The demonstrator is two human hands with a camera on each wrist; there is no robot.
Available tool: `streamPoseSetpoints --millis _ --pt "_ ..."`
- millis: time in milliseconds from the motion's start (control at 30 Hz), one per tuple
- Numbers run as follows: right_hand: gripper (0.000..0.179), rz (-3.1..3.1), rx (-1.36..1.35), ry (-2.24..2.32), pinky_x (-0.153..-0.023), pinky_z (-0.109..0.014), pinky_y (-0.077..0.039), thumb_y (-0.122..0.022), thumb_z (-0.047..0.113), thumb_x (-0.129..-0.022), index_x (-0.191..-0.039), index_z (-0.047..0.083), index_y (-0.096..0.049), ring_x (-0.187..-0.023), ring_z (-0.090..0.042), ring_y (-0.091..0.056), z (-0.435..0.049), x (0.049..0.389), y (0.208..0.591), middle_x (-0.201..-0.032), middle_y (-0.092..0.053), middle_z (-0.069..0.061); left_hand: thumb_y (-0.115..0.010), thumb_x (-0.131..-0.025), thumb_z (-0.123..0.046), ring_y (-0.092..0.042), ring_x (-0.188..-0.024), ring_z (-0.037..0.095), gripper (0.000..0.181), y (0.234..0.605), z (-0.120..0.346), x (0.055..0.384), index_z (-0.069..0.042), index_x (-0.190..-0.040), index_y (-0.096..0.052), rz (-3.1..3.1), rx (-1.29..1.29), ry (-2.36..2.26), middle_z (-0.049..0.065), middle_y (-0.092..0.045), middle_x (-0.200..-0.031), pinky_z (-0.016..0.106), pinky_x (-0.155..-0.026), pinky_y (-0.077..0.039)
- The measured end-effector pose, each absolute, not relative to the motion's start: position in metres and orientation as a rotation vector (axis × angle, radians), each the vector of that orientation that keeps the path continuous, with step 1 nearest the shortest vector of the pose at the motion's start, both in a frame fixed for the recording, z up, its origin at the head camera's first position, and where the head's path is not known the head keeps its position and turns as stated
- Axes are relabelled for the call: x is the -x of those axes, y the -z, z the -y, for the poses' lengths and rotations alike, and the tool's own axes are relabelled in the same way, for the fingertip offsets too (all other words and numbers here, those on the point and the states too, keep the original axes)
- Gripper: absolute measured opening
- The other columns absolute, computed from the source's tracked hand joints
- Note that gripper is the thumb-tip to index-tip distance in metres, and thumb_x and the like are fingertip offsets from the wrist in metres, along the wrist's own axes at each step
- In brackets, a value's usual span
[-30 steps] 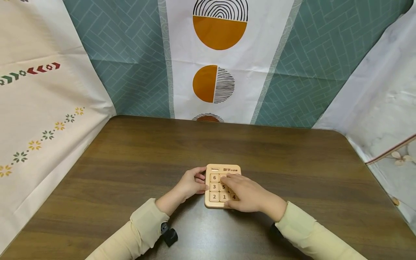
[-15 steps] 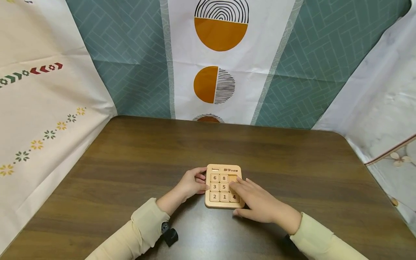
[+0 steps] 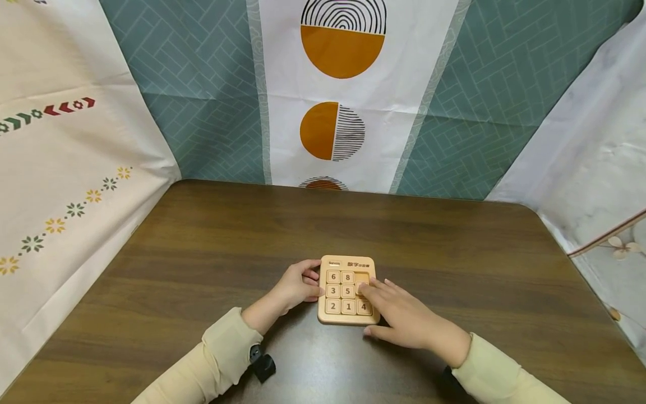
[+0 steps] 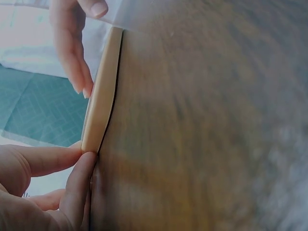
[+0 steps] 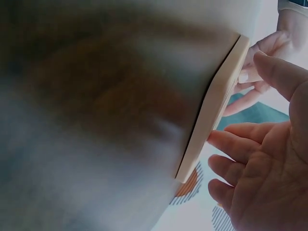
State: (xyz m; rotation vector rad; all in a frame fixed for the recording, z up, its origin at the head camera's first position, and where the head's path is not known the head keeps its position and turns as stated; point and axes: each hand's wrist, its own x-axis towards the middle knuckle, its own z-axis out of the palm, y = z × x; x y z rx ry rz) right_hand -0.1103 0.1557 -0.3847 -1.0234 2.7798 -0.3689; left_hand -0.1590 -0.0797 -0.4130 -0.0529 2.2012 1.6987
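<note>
A wooden number sliding puzzle (image 3: 347, 320) lies flat on the brown table. Its visible tiles read 6, 8, then 3, 5, then 2, 1, 4, and the top right slot is vacant. My left hand (image 3: 294, 287) holds the puzzle's left edge; in the left wrist view, thumb and finger meet at the edge of the wooden frame (image 4: 103, 96). My right hand (image 3: 406, 318) reaches in from the right, fingers extended, with a fingertip on the middle-row right tile, whose number is covered. The right wrist view shows the right palm (image 5: 274, 168) beside the puzzle's edge (image 5: 214, 106).
The wooden table (image 3: 242, 224) stretches around the puzzle. Behind it hangs a green and white patterned cloth (image 3: 212, 112). Pale cloths stand at the left (image 3: 65, 168) and at the right (image 3: 600, 140). A small black device (image 3: 263, 367) sits on the left wrist.
My right hand has drawn back to the right from over the upper tiles, uncovering the 8 and the vacant top right slot. It barely moved in the last half second. My left hand stays put.
</note>
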Motion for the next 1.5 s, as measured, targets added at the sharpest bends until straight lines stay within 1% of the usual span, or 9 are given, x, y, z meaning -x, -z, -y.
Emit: streamPoseSetpoints --millis 167,433,567,733,900,1033,1167,1500 --pt "0.068 -2.810 1.043 0.347 -0.111 -0.049 -0.027 -0.063 0.038 -0.084 -0.136 0.000 -0.040 -0.132 -0.034 -0.036 -0.154 0.118 0.386 -0.138 -0.045 -0.014 -0.067 -0.072 0.014 -0.051 -0.079 0.015 0.068 0.411 0.080 0.159 -0.003 -0.134 -0.044 -2.195 0.045 -1.710 0.013 -0.050 -0.100 0.028 -0.062 -0.057" --pt "0.071 -2.795 0.998 0.362 -0.112 -0.050 -0.025 -0.062 0.040 -0.084 -0.138 0.001 -0.037 -0.134 -0.033 -0.032 -0.154 0.126 0.388 -0.141 -0.041 -0.015 -0.066 -0.072 0.015 -0.051 -0.078 0.015 0.068 0.414 0.080 0.159 -0.001 -0.134 -0.044 -2.189 0.035 -1.714 0.015 -0.049 -0.100 0.028 -0.062 -0.058" --pt "0.073 -2.788 1.001 0.381 -0.113 -0.048 -0.024 -0.063 0.040 -0.083 -0.139 0.001 -0.036 -0.135 -0.032 -0.030 -0.158 0.120 0.387 -0.142 -0.040 -0.014 -0.067 -0.072 0.014 -0.051 -0.078 0.015 0.068 0.414 0.079 0.159 -0.003 -0.134 -0.044 -2.180 0.048 -1.716 0.014 -0.049 -0.100 0.028 -0.061 -0.057" --pt "0.074 -2.774 1.089 0.395 -0.112 -0.047 -0.027 -0.065 0.040 -0.082 -0.138 0.001 -0.037 -0.134 -0.033 -0.033 -0.159 0.104 0.381 -0.142 -0.040 -0.015 -0.067 -0.072 0.014 -0.051 -0.079 0.015 0.068 0.414 0.079 0.160 -0.004 -0.134 -0.045 -2.190 0.056 -1.713 0.015 -0.050 -0.101 0.029 -0.062 -0.058" --pt "0.071 -2.743 1.079 0.362 -0.111 -0.046 -0.029 -0.063 0.042 -0.083 -0.138 0.006 -0.038 -0.135 -0.030 -0.032 -0.158 0.089 0.376 -0.142 -0.041 -0.008 -0.067 -0.072 0.014 -0.052 -0.078 0.016 0.068 0.414 0.079 0.160 -0.003 -0.134 -0.044 -2.187 0.062 -1.716 0.015 -0.050 -0.100 0.029 -0.061 -0.057" --pt "0.067 -2.750 1.124 0.310 -0.109 -0.046 -0.032 -0.061 0.044 -0.084 -0.136 0.006 -0.042 -0.132 -0.027 -0.036 -0.158 0.081 0.376 -0.139 -0.046 -0.007 -0.066 -0.072 0.014 -0.052 -0.078 0.015 0.068 0.414 0.079 0.160 -0.003 -0.134 -0.044 -2.187 0.062 -1.716 0.014 -0.050 -0.100 0.029 -0.061 -0.057" --pt "0.066 -2.776 1.188 0.277 -0.107 -0.046 -0.035 -0.061 0.044 -0.084 -0.135 0.006 -0.043 -0.130 -0.026 -0.040 -0.160 0.080 0.378 -0.137 -0.047 -0.007 -0.066 -0.072 0.014 -0.052 -0.077 0.015 0.068 0.414 0.079 0.160 -0.003 -0.134 -0.045 -2.192 0.069 -1.718 0.014 -0.050 -0.099 0.029 -0.061 -0.058" --pt "0.069 -2.782 1.166 0.270 -0.109 -0.045 -0.033 -0.065 0.039 -0.082 -0.136 0.002 -0.041 -0.130 -0.030 -0.039 -0.160 0.092 0.382 -0.138 -0.047 -0.010 -0.067 -0.073 0.014 -0.052 -0.079 0.015 0.068 0.414 0.079 0.160 -0.004 -0.134 -0.044 -2.190 0.055 -1.702 0.015 -0.050 -0.101 0.029 -0.062 -0.058"
